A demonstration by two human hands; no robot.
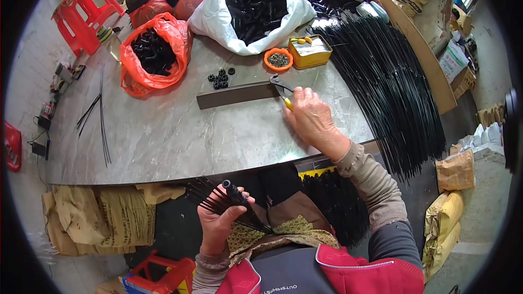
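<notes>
In my left hand (217, 224), closed in front of my lap below the table edge, is a bunch of thin black rods (202, 198). A short black tube (233, 191) stands up among them by my thumb. On the tabletop, my right hand (315, 117) is closed round the yellow handle of a pair of pincers (281, 87), whose metal head points away to the left. The head lies at the right end of a dark flat bar (237, 96). Behind the bar sits a small cluster of black round parts (219, 79).
A white sack (210, 19) and a red bag (128, 76) hold black tubes at the back. An orange dish (278, 60) of small metal parts and a yellow tin (310, 57) stand beside the sack. Many long black rods (389, 92) overhang the table (158, 147) at right.
</notes>
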